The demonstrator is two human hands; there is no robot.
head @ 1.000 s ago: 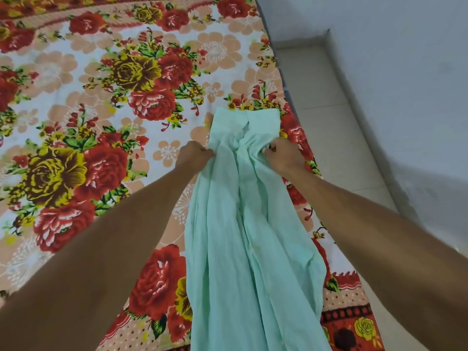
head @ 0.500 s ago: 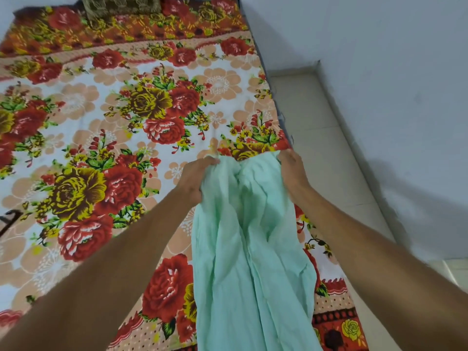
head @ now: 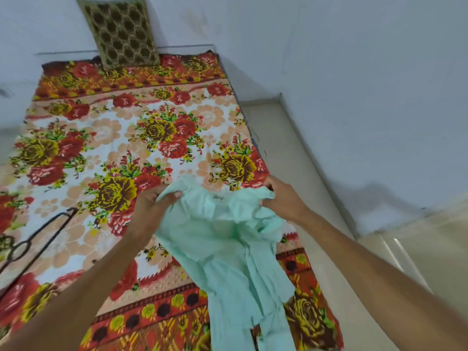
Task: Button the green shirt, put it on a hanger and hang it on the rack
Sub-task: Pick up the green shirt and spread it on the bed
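1. Two hands hold the green shirt (head: 228,247) at its top. The left hand (head: 149,206) has its fingers curled into one side, and the right hand (head: 286,198) grips the other side.
2. A second ago the hands were close together on a narrow bunch. Now they are wider apart and the top is spread open, so I judge the shirt is being laid out for buttoning.
3. The cloth is thin, crinkled and limp, and it hangs over the near end of the flowered bedsheet (head: 152,117).
4. One thin dark hanger (head: 50,225) lies on the sheet at the left, well apart from the shirt.

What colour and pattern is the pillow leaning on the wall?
The pillow is olive-gold with rows of dark brown blobs; head view.
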